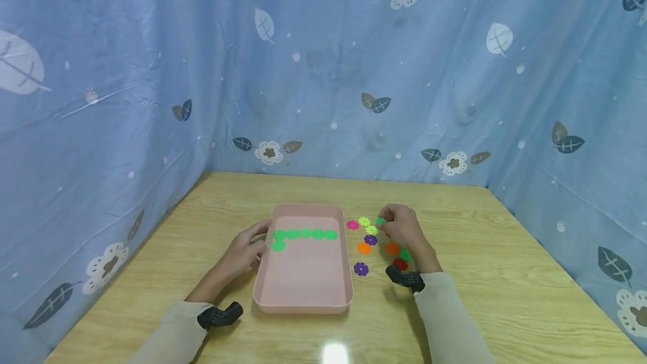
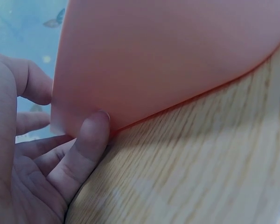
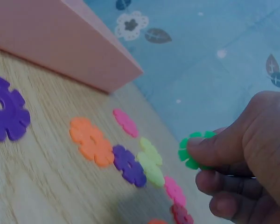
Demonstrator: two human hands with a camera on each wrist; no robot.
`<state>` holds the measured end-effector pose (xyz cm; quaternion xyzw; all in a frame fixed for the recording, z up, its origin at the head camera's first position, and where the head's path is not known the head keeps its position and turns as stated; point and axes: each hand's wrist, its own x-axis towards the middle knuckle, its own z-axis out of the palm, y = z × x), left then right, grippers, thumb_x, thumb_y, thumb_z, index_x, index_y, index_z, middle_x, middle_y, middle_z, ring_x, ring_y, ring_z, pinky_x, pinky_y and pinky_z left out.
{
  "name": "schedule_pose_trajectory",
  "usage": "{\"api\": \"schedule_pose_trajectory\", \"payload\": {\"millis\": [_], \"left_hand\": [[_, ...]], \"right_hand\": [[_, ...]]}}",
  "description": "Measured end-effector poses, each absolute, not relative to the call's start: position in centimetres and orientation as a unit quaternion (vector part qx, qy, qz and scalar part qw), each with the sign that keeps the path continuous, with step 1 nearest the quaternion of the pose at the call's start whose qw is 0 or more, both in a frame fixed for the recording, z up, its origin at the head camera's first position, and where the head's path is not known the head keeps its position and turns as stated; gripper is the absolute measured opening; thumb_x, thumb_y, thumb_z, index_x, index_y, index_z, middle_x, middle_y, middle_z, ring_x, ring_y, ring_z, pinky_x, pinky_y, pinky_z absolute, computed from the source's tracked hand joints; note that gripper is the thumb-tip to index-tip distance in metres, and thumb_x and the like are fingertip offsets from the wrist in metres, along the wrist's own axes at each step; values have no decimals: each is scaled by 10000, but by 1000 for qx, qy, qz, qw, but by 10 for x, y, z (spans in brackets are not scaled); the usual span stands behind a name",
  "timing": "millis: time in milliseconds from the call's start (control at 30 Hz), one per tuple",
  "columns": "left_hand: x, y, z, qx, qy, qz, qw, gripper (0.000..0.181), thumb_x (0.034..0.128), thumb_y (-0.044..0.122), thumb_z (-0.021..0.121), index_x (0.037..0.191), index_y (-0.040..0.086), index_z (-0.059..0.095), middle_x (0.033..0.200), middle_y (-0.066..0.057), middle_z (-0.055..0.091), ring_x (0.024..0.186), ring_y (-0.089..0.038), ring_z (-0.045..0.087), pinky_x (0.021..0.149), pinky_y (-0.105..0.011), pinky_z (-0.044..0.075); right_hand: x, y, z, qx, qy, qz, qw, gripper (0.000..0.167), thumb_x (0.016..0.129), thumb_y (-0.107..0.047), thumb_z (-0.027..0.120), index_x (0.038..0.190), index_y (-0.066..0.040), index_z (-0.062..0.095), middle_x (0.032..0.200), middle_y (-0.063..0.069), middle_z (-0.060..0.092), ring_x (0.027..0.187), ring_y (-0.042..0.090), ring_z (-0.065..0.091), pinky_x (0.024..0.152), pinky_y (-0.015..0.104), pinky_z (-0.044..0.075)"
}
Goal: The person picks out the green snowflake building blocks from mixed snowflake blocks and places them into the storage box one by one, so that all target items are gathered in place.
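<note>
Now 2 hands (image 1: 246,247) (image 1: 402,230) in pinches: left on pink tray (image 1: 303,282), right on green disc (image 3: 183,153), discs (image 1: 364,248) between

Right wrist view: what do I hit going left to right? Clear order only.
Purple flower piece → orange flower piece → two yellow flower pieces → green flower piece → right hand pinching that green one.

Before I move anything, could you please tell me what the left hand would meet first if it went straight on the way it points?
The left hand would most likely meet the pink tray, whose outer wall its fingers appear to touch.
</note>
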<state>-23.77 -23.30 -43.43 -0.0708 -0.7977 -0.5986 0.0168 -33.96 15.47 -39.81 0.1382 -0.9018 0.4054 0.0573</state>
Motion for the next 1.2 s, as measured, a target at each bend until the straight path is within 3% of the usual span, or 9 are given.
{"api": "schedule_pose_trajectory", "payload": {"millis": [200, 400, 600, 733, 1067, 1200], "left_hand": [[-239, -233, -434, -70, -802, -592, 16, 705, 877, 20, 499, 1568, 73, 363, 1528, -232, 433, 744, -262, 672, 513, -358, 559], [-239, -235, -433, -71, -803, -591, 13, 707, 880, 26, 497, 1571, 61, 351, 1530, -239, 426, 750, -259, 671, 516, -358, 562], [-237, -237, -433, -71, -801, -594, 12, 707, 883, 25, 502, 1572, 68, 351, 1537, -244, 418, 739, -275, 676, 519, -357, 564], [-237, -236, -433, -71, -798, -599, 7, 711, 881, 21, 508, 1573, 75, 352, 1545, -244, 407, 758, -288, 685, 522, -367, 569], [-238, -231, -432, -69, -793, -606, 8, 698, 884, 16, 508, 1565, 82, 370, 1538, -236, 415, 798, -277, 679, 513, -342, 552], [-237, -232, -431, -66, -794, -604, 8, 700, 884, 20, 505, 1567, 72, 361, 1538, -239, 413, 759, -277, 673, 508, -340, 546]], "right_hand": [[-335, 141, -389, 157, -883, 436, 82, 126, 915, -49, 687, 1036, -14, 701, 798, 129, 655, 525, 220, 555, 499, 297, 479], [-329, 126, -376, 176, -857, 474, 101, 201, 945, -44, 642, 1130, 12, 699, 914, 238, 694, 799, 416, 682, 567, 280, 515], [-322, 109, -358, 196, -816, 529, 125, 199, 949, -60, 634, 1123, -6, 714, 973, 151, 671, 725, 255, 685, 553, 274, 539], [-316, 101, -345, 214, -794, 553, 131, 200, 949, -66, 655, 1128, -10, 726, 976, 172, 672, 654, 167, 656, 547, 263, 523], [-313, 81, -334, 252, -795, 532, 144, 165, 923, -40, 673, 1066, -17, 752, 831, 144, 719, 678, 161, 662, 574, 276, 500], [-316, 70, -338, 265, -803, 516, 135, 156, 920, -35, 673, 1052, -31, 756, 788, 123, 716, 696, 247, 679, 614, 314, 517]]}}
